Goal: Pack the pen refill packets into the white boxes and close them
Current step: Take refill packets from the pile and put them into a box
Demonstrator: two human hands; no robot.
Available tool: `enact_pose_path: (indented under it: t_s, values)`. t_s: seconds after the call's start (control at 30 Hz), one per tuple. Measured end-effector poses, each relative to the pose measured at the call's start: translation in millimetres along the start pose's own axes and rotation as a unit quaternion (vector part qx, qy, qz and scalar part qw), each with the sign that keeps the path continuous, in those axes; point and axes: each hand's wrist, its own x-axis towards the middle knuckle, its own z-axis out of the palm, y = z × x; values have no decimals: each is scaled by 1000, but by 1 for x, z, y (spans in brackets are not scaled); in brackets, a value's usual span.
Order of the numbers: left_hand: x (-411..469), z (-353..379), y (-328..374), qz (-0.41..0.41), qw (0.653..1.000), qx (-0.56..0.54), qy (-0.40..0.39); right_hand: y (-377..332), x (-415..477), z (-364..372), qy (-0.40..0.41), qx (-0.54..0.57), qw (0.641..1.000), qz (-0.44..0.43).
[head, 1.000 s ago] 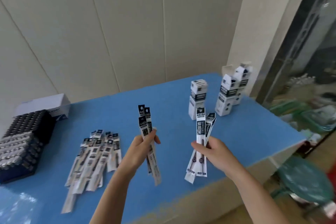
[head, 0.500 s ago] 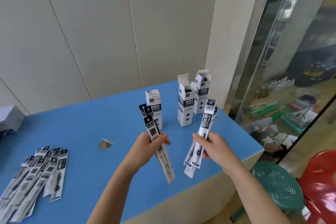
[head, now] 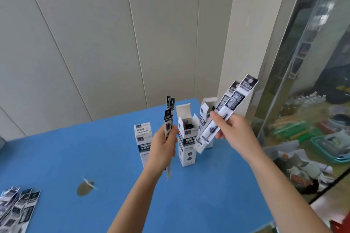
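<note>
Over the table (head: 75, 157), left hand (head: 162, 149) and right hand (head: 234, 130) each grip refill packets (head: 233, 100), print unreadable.

Blue table (head: 94, 157); white boxes (head: 186, 149), black-white printed packets (head: 230, 100).

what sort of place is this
Likely a small shop's packing corner, not a home: a blue table with white boxes and a pile of refill packets, and baskets of goods behind the glass wall.
</note>
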Motion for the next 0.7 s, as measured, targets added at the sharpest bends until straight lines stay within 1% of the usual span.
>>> enact_pose_path:
  t_s: [0.07, 0.13, 0.27, 0.37, 0.5, 0.57, 0.7]
  values:
    - [10, 7, -6, 3, 999, 7, 39, -4, 19, -1, 1, 2, 999, -33]
    - [18, 11, -11, 2, 998, 16, 62, -9, 36, 1, 4, -9, 997, -75]
    - [30, 16, -15, -21, 995, 66, 68, -15, 61, 8, -3, -36, 988, -149]
    - [36, 22, -17, -41, 993, 83, 79, -11, 76, 13, -39, -89, 977, -191]
    - [40, 29, -23, -65, 989, 88, 102, -4, 90, 14, -95, -95, 968, -212]
    - [41, 31, -25, -71, 989, 74, 107, -4, 95, 14, -124, -97, 964, -215]
    - [40, 37, -22, -67, 990, 54, 108, -4, 102, 13, -154, -105, 959, -213]
